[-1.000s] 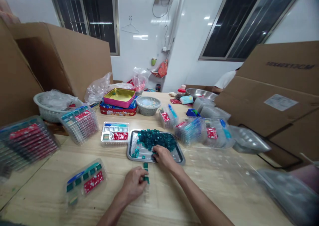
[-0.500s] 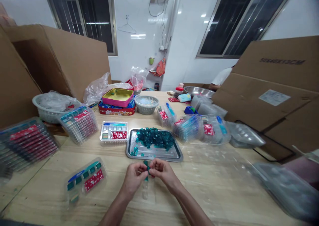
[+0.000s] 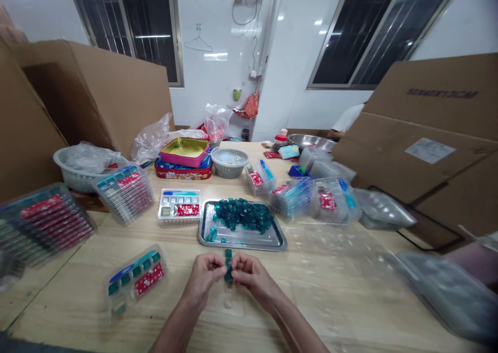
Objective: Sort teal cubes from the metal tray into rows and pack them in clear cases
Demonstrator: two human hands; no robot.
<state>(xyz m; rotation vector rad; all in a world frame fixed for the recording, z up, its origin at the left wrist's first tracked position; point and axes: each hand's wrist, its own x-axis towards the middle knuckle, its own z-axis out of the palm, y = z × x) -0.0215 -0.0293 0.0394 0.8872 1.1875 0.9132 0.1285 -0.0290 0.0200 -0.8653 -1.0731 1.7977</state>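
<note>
My left hand (image 3: 202, 277) and my right hand (image 3: 252, 280) meet low at the middle of the wooden table. Their fingertips pinch a short column of small teal cubes (image 3: 228, 266), which stands upright between them. Just beyond my hands lies a steel tray (image 3: 241, 243) holding a heap of teal cubes (image 3: 241, 215), with a few strays near its left end. Under my wrists a clear plastic blister strip (image 3: 233, 303) lies on the table, partly hidden. To my left sits a filled clear pack (image 3: 136, 275) with teal cubes and a red label.
Stacks of clear packs with red labels stand at the left and right. A white compartment tray (image 3: 179, 205) is beyond the steel tray. Further back are a tin, baskets, plastic bags and a steel basin. Large cardboard sheets rise at both sides. A person in white stands far right.
My right hand has left the steel tray and joined my left hand at the cubes. Both hands now pinch the column together, and the view has shifted slightly.
</note>
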